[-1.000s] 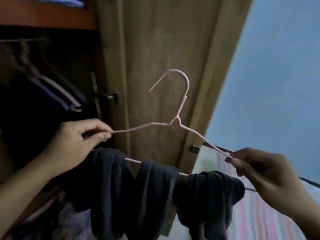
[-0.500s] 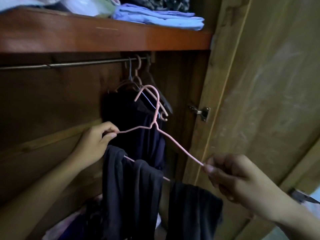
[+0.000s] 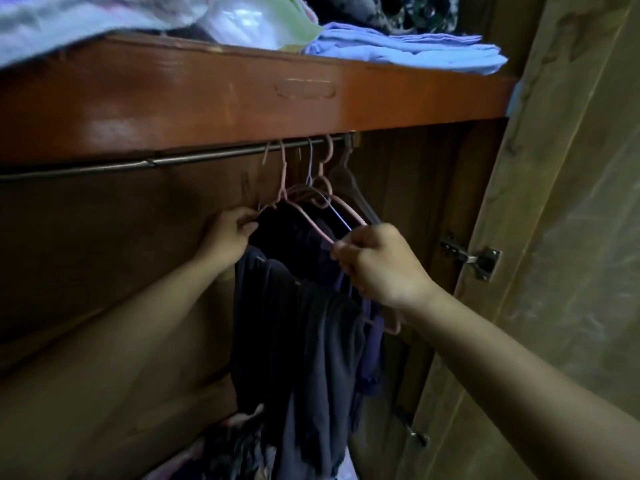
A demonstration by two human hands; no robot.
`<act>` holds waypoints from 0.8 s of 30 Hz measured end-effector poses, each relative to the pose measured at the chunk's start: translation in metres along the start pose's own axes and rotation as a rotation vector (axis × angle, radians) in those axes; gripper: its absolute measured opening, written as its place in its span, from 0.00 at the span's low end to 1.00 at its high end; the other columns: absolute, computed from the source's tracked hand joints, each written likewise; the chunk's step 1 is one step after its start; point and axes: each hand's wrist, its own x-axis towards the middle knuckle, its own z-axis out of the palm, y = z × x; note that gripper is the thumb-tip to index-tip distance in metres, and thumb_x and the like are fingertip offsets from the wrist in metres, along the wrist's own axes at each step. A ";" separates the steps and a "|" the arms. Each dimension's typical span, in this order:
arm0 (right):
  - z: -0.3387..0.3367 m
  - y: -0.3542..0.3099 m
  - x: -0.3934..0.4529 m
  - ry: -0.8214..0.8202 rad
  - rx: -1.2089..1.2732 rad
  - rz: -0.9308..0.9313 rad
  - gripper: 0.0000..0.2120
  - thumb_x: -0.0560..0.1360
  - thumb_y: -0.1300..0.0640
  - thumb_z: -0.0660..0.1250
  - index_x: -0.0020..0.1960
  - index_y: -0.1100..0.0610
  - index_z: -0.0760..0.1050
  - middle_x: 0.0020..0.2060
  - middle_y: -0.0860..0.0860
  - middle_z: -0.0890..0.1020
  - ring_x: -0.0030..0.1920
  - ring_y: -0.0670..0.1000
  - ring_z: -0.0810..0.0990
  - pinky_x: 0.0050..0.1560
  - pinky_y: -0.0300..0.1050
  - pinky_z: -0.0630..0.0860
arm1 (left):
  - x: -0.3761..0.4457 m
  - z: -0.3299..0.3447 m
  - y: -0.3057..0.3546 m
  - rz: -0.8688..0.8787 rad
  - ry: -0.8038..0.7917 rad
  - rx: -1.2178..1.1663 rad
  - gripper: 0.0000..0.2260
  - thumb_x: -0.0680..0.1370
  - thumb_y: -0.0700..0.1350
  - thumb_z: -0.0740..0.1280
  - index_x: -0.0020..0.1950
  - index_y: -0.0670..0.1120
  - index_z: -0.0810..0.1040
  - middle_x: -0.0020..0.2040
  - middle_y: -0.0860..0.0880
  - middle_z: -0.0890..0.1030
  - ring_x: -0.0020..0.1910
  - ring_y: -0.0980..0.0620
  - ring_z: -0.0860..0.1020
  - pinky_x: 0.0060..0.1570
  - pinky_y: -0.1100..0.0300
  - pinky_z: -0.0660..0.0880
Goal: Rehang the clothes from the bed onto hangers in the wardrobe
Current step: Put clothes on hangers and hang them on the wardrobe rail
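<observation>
A: Hanger (image 3: 304, 216) first: where is it?

B: Up at the rail (image 3: 207, 157), inside the wardrobe. Its pink hook looks to be over the rail, just left of the other hangers (image 3: 332, 188) bunched at the right end, though I cannot tell for sure that it is fully seated.

A: And the clothes?

B: Dark cloth (image 3: 304, 334) is draped over the lower bar and hangs down in long folds. Soft and limp, so it gives no help to the grip. It could slide along the thin bar if the hanger tips.

A: Hands?

B: Left hand (image 3: 228, 240) pinches the left shoulder of the hanger, fingers curled round the wire. Right hand (image 3: 377, 265) pinches the right arm of the wire between thumb and fingers.

A: How will it handle?

B: Light, I judge, and thin; the wire probably flexes a little under the cloth. Best held where it is now, at both shoulders, to keep the bar level.

A: Anything in the way?

B: Shelf (image 3: 242, 109) sits close above the rail, with folded clothes (image 3: 408, 50) on top. The door (image 3: 571, 237) stands open at the right.
</observation>
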 end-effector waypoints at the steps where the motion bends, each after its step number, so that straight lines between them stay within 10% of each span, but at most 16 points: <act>1: 0.002 -0.001 0.012 0.021 -0.014 -0.002 0.12 0.80 0.59 0.65 0.41 0.62 0.80 0.25 0.49 0.75 0.23 0.46 0.71 0.24 0.40 0.66 | 0.002 0.001 0.005 0.016 -0.006 -0.013 0.12 0.80 0.38 0.66 0.63 0.41 0.79 0.59 0.45 0.81 0.59 0.47 0.78 0.58 0.61 0.69; 10: -0.009 0.017 0.040 0.090 -0.041 -0.111 0.13 0.79 0.61 0.65 0.36 0.58 0.79 0.25 0.49 0.77 0.23 0.45 0.72 0.25 0.40 0.66 | -0.014 -0.019 0.040 0.190 0.075 0.175 0.20 0.80 0.46 0.65 0.73 0.49 0.71 0.69 0.47 0.76 0.69 0.48 0.72 0.66 0.62 0.65; 17: 0.009 0.020 0.076 0.161 -0.004 -0.105 0.14 0.76 0.62 0.65 0.36 0.70 0.75 0.26 0.55 0.74 0.26 0.51 0.71 0.31 0.45 0.66 | -0.010 0.004 0.037 0.179 -0.219 0.210 0.21 0.81 0.49 0.65 0.73 0.46 0.71 0.70 0.50 0.74 0.70 0.52 0.72 0.69 0.59 0.67; 24: 0.033 0.037 0.090 0.117 -0.152 -0.098 0.14 0.75 0.60 0.66 0.34 0.64 0.79 0.29 0.58 0.80 0.32 0.56 0.77 0.35 0.47 0.71 | -0.028 0.035 0.030 0.172 -0.392 0.304 0.18 0.80 0.54 0.65 0.69 0.54 0.76 0.59 0.48 0.83 0.54 0.50 0.80 0.52 0.61 0.72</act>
